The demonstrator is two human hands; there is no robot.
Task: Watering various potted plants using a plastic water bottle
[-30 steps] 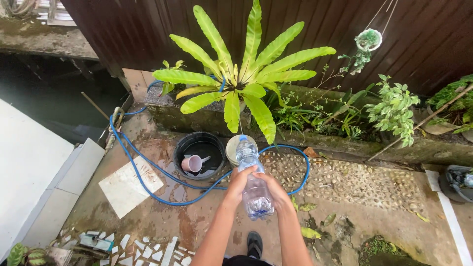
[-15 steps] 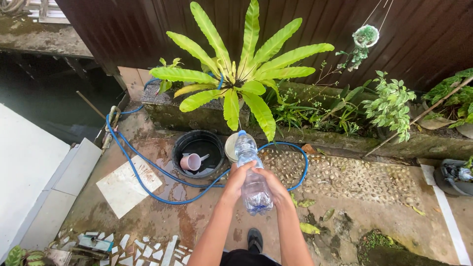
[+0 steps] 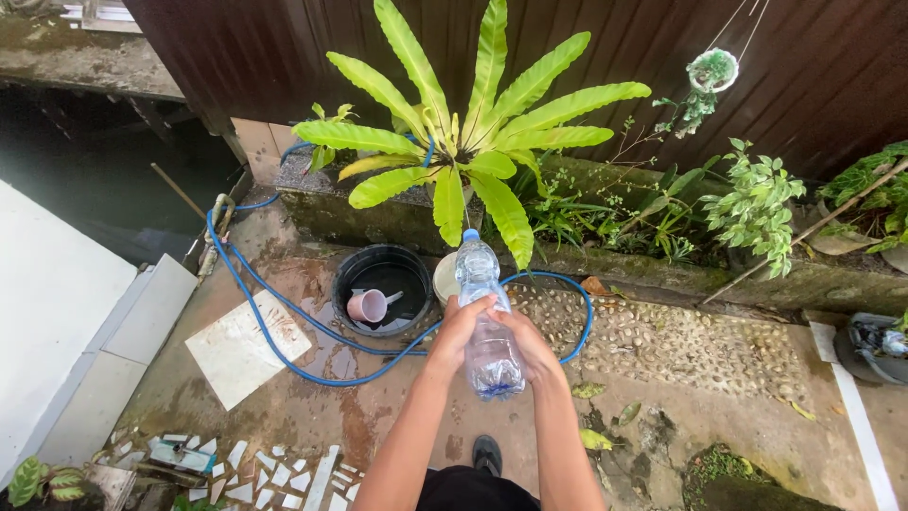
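Note:
A clear plastic water bottle [image 3: 486, 322] with a blue cap is held out in front of me, cap pointing away toward the plants. My left hand [image 3: 461, 331] wraps its left side and my right hand [image 3: 530, 343] grips its right side lower down. The bottle hangs above wet concrete, just right of a black tub [image 3: 382, 289] that holds a pink cup [image 3: 366, 306]. Behind the bottle a large bird's-nest fern [image 3: 463, 151] spreads its long green leaves over a mossy concrete planter [image 3: 397, 222].
A blue hose [image 3: 284, 322] loops over the wet ground around the tub. A white tile [image 3: 236, 347] lies at left beside a white ledge [image 3: 57, 322]. Leafy plants [image 3: 752, 203] line the brown wall, with a hanging pot [image 3: 711, 71] above. My shoe [image 3: 487, 456] shows below.
The bottle and both hands have stayed together, shifting only slightly up in view as my head moved. Grip looks the same.

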